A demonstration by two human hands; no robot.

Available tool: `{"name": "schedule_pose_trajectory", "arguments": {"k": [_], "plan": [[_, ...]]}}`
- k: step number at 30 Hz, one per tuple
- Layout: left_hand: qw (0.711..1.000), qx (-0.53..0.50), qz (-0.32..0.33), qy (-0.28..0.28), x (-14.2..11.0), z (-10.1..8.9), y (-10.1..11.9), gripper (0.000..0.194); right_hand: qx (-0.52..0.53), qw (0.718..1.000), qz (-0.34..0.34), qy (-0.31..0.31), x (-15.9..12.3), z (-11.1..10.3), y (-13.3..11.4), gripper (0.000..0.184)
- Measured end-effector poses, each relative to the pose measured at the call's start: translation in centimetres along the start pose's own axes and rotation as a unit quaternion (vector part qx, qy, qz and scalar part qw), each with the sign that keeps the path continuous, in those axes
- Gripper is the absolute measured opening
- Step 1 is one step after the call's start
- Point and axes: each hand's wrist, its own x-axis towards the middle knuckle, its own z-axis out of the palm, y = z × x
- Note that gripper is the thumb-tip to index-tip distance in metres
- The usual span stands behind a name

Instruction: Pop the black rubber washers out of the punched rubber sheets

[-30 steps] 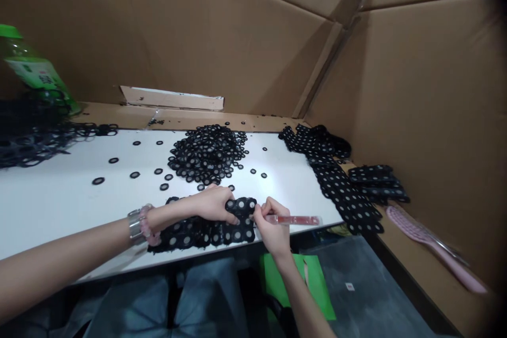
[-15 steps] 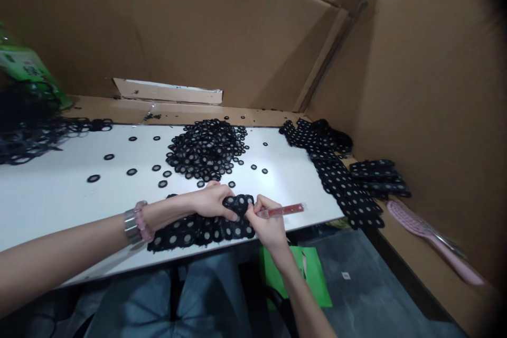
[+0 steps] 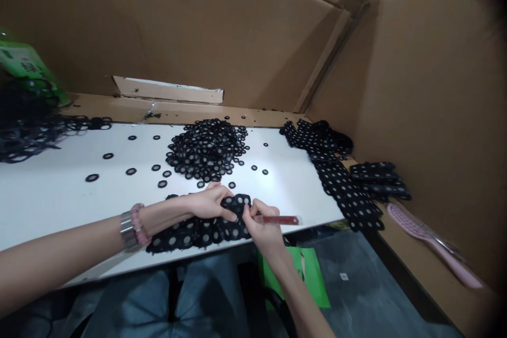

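Observation:
A black sheet [image 3: 170, 238] with rows of pale round spots lies along the near edge of the white board, bunched in places. My left hand [image 3: 212, 203] grips its upper part, thumb pressed on top and the other fingers behind. At the sheet's right end, my right hand [image 3: 263, 224] is closed around a slim tool with a red-brown handle [image 3: 283, 219], which points out to the right. The tool's working tip is hidden by my fingers. Just beyond my hands is a heap of small black rings with pale centres [image 3: 206, 150], several more scattered around it.
More black spotted sheets [image 3: 344, 190] hang over the right end of the white board [image 3: 293, 185]. A pink hairbrush [image 3: 431, 243] lies on the right ledge. Tangled black scrap [image 3: 27, 121] and a green bottle [image 3: 27, 66] stand left. Cardboard walls enclose the back and right.
My right hand has shifted slightly left and down, and the tool's handle lies flatter. My left hand keeps its grip on the sheet in nearly the same place.

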Motion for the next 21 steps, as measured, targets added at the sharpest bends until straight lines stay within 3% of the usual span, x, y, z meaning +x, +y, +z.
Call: {"name": "schedule_pose_trajectory", "arguments": {"k": [6,12,21], "plan": [[0.999,0.034,0.030,0.013,-0.53,-0.19,0.67,0.025,0.093,0.990,0.097,-0.049,0.08,-0.77,-0.26,0.036],[0.998,0.036,0.048,0.007,-0.54,-0.03,0.55,0.022,0.093,0.989,0.107,-0.047,0.14,-0.82,-0.32,0.037],[1.000,0.027,0.015,0.001,-0.69,0.18,0.68,0.017,0.091,0.989,0.105,-0.049,-0.03,-0.58,-0.34,0.036]]}}
